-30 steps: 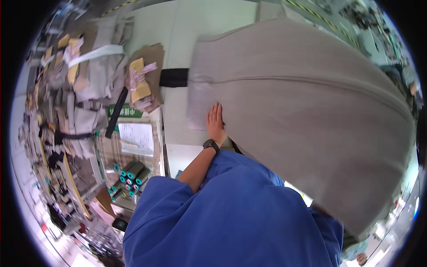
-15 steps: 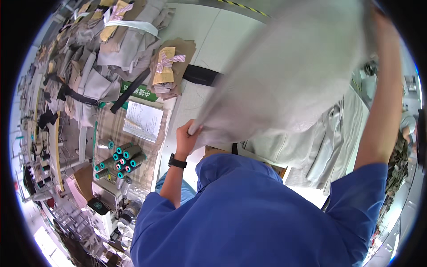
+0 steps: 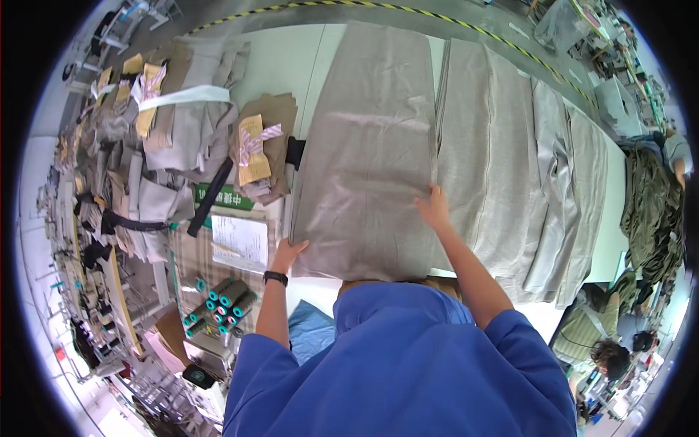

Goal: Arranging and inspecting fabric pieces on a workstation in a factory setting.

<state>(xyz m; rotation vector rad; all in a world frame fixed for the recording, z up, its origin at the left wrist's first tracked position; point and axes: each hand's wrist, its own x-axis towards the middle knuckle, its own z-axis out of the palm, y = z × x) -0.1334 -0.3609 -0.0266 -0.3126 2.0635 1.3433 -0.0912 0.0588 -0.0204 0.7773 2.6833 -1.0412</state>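
Head view: tied bundle [image 3: 256,162] and grey cloths [image 3: 489,146] flank taupe panel [image 3: 368,156].

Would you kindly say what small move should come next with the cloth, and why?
Probably smoothing the taupe cloth with the right hand: faint creases show beside that hand, while the left hand is at the cloth's left edge.

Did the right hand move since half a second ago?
Yes. Against the ribbon-tied bundle, the right hand came left and down in the picture: it was higher and farther right, now it's lower and closer.
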